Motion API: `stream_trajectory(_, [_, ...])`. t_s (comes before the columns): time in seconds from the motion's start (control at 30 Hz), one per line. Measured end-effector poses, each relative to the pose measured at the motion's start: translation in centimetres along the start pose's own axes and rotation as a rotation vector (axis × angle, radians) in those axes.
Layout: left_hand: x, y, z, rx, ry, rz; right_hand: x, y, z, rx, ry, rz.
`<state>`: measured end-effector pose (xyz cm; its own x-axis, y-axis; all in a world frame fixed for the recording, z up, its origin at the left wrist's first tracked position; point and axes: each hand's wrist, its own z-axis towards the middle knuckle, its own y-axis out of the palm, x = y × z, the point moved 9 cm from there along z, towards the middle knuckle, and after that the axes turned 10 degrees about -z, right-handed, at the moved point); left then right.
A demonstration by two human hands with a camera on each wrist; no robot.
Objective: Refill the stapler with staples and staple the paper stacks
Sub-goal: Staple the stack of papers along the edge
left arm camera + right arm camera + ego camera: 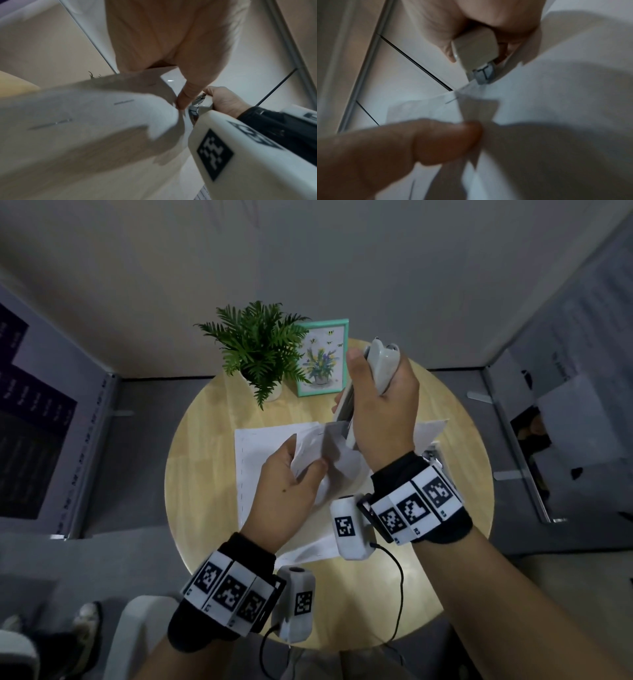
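Observation:
My right hand (pixel 380 402) grips a pale grey stapler (pixel 383 364) held upright above the round wooden table (pixel 205 419). The stapler's metal nose (pixel 483 75) points down at the corner of a lifted white paper stack (pixel 315 446). My left hand (pixel 291 474) pinches that stack by its corner, thumb (pixel 447 140) on top, and holds it raised off the table. Staples (pixel 123 102) show in the lifted sheet in the left wrist view. Another paper stack (pixel 253 453) lies flat on the table under my hands.
A potted fern (pixel 260 350) and a teal picture frame (pixel 322 357) stand at the table's far edge. More white paper (pixel 431 429) lies to the right behind my right wrist. Grey partition walls stand around the table.

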<state>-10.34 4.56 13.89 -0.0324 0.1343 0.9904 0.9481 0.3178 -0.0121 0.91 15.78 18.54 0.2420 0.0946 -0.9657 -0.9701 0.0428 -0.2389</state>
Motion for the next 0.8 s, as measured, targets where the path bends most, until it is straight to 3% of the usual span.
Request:
stream_trajectory(0.23, [0.3,0.7,-0.3,-0.022,-0.019,0.037,-0.4,-0.5,0.0,0.039,-0.039,0.009])
stream_trajectory(0.43, [2.3,1.2,-0.7,0.044,0.11,0.113,-0.2,-0.5,-0.5,0.029,-0.052,-0.012])
stream_trajectory(0.8, [2.6,1.4,-1.0,0.14,0.161,0.207,0.2,-0.9,-0.4,-0.1,0.028,0.118])
